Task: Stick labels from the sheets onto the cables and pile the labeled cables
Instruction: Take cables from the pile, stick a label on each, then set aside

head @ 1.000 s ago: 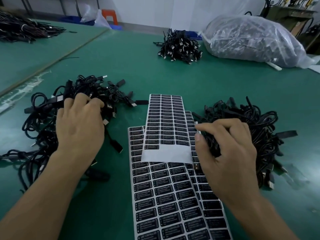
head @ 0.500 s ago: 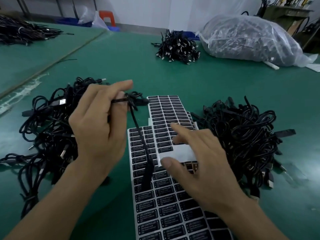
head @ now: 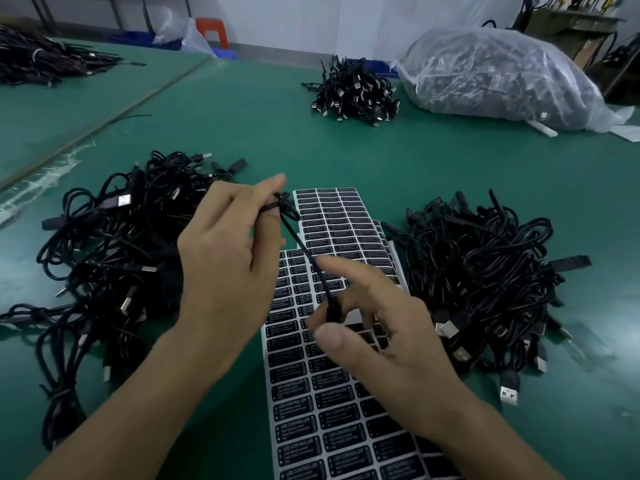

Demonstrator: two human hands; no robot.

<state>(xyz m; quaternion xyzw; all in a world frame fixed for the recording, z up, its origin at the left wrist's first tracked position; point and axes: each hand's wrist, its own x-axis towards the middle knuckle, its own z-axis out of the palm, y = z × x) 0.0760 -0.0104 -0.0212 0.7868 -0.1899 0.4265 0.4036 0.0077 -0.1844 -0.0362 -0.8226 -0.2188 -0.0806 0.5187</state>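
Note:
My left hand [head: 228, 261] pinches a thin black cable [head: 304, 252] between thumb and forefinger, above the label sheets. The cable hangs slanting down to its dark connector end, right in front of my right hand [head: 384, 337]. That hand hovers over the sheets with fingers spread, thumb just below the connector; whether it touches the connector is unclear. A small label sheet [head: 343, 220] lies across a larger sheet [head: 311, 410] of black labels. One tangled cable pile [head: 114, 244] lies to the left, another pile [head: 485, 282] to the right.
On the green table [head: 242, 126], a smaller heap of cables [head: 353, 88] sits at the back beside a big clear plastic bag [head: 495, 74] of cables. More cables [head: 41, 60] lie on the neighbouring table, far left.
My left hand has drawn one cable out of the left pile and raised it over the sheets. My right hand left the right pile, touched the small sheet, then rose to the cable's end.

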